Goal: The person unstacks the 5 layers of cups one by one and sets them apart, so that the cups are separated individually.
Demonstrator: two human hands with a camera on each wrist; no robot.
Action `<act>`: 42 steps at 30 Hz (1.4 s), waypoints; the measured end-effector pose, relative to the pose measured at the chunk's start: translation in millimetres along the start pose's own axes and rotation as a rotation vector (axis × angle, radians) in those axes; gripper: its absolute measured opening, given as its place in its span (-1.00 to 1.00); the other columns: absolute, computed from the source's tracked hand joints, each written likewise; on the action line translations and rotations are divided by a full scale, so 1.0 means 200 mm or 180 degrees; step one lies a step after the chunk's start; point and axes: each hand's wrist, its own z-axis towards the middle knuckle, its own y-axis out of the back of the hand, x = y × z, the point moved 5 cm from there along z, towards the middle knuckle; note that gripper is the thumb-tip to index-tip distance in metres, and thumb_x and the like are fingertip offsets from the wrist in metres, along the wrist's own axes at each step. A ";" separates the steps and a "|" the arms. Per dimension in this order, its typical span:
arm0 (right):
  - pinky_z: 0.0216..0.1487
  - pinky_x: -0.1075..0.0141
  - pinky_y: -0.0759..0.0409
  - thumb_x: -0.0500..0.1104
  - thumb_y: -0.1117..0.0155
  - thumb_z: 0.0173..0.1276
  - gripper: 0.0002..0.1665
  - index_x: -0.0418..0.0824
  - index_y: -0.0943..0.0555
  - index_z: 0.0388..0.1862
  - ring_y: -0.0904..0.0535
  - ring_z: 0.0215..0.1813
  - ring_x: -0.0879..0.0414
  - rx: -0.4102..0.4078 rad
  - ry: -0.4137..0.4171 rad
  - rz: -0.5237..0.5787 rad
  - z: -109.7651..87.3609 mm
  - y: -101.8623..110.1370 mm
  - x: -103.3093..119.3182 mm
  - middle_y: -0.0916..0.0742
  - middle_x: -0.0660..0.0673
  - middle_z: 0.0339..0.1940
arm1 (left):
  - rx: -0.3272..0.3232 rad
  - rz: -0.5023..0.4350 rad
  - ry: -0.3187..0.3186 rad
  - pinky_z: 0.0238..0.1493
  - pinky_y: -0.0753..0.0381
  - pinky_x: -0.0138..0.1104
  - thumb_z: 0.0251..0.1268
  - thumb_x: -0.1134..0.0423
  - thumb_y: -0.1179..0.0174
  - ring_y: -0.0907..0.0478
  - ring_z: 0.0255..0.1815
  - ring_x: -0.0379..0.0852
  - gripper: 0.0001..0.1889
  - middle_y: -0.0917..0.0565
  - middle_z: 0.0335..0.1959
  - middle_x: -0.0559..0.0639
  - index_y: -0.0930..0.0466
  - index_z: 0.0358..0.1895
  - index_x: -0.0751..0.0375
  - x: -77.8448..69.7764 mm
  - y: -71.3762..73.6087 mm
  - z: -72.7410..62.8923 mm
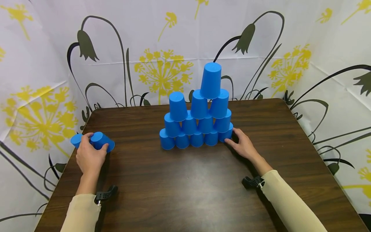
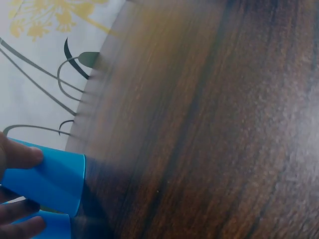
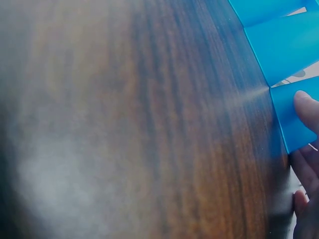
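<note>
My left hand (image 1: 91, 156) grips a blue cup (image 1: 101, 141) at the table's left side, with the thumb on its near side. A second blue cup (image 1: 76, 140) stands just left of those fingers. In the left wrist view the fingers lie between the gripped cup (image 2: 60, 179) and the other cup (image 2: 55, 225). Toward the back rises a pyramid of upside-down blue cups (image 1: 197, 138), with a single cup (image 1: 211, 80) on top. My right hand (image 1: 243, 145) holds the bottom row's rightmost cup (image 1: 224, 136), thumb in front and fingers round its right side.
The stack has several cups in each of the two lower rows and three in the third. A brown wooden table (image 1: 179, 187) carries everything. A white cloth with printed flowers (image 1: 162, 38) hangs behind it. Black straps (image 1: 107, 194) circle both wrists.
</note>
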 end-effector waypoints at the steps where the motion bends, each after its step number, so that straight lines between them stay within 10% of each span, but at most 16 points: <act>1: 0.35 -0.25 -0.24 0.06 -0.30 0.38 -0.22 -0.24 -0.30 0.45 -0.35 0.39 -0.25 -0.0001 -0.0001 0.0000 0.00 0.00 0.00 -0.48 -0.30 0.35 | -0.0005 -0.0003 -0.0010 0.27 -0.23 0.30 0.20 0.17 -0.39 -0.35 0.31 0.38 -0.26 -0.41 0.36 0.28 -0.26 0.42 0.18 0.00 0.00 0.00; 9: 0.36 -0.25 -0.24 0.06 -0.29 0.38 -0.22 -0.24 -0.30 0.45 -0.35 0.39 -0.25 -0.0001 -0.0023 0.0001 0.00 0.00 0.00 -0.48 -0.29 0.35 | -0.0110 0.0048 -0.0065 0.25 -0.25 0.31 0.20 0.18 -0.38 -0.34 0.32 0.36 -0.27 -0.39 0.36 0.29 -0.28 0.42 0.18 -0.02 0.02 -0.01; 17: 0.34 -0.28 -0.23 0.06 -0.30 0.38 -0.23 -0.27 -0.31 0.43 -0.35 0.38 -0.29 -0.0030 0.0064 0.0020 0.00 0.01 0.02 -0.48 -0.32 0.34 | -0.0725 0.0012 -0.0497 -0.04 -0.46 0.24 0.17 0.16 -0.37 -0.48 0.08 0.28 -0.35 -0.52 0.11 0.30 -0.40 0.35 0.15 -0.17 0.14 -0.03; 22: 0.34 -0.28 -0.23 0.04 -0.30 0.39 -0.24 -0.28 -0.32 0.43 -0.34 0.38 -0.29 -0.0058 0.0054 0.0022 0.00 0.02 0.02 -0.48 -0.33 0.33 | -0.1006 -0.0311 -0.1145 -0.12 -0.48 0.13 0.20 0.17 -0.33 -0.50 0.08 0.21 -0.44 -0.53 0.09 0.26 -0.46 0.29 0.13 -0.47 0.23 -0.04; 27: 0.35 -0.26 -0.23 0.04 -0.30 0.38 -0.23 -0.28 -0.31 0.43 -0.34 0.38 -0.27 0.0008 0.0017 0.0027 0.00 0.01 0.02 -0.48 -0.32 0.34 | -0.0818 -0.0922 -0.1874 -0.07 -0.59 0.02 0.22 0.23 -0.31 -0.51 0.12 0.06 -0.49 -0.56 0.09 0.18 -0.49 0.27 0.16 -0.88 0.26 -0.09; 34: 0.35 -0.27 -0.22 0.06 -0.30 0.38 -0.22 -0.28 -0.31 0.44 -0.33 0.39 -0.29 -0.0002 -0.0017 0.0027 -0.01 0.01 0.01 -0.46 -0.34 0.35 | -0.0152 -0.1668 -0.2828 0.01 -0.61 -0.03 0.27 0.28 -0.29 -0.50 0.19 -0.07 -0.51 -0.57 0.17 0.06 -0.47 0.28 0.18 -1.49 0.17 -0.20; 42: 0.34 -0.28 -0.23 0.06 -0.30 0.38 -0.22 -0.29 -0.31 0.43 -0.33 0.39 -0.29 -0.0032 0.0025 -0.0016 -0.01 0.00 0.01 -0.47 -0.33 0.34 | 0.0684 -0.1571 -0.3097 0.16 -0.47 -0.27 0.36 0.08 -0.23 -0.41 0.26 -0.14 -0.36 -0.44 0.34 0.01 -0.27 0.46 0.09 -1.92 0.00 -0.32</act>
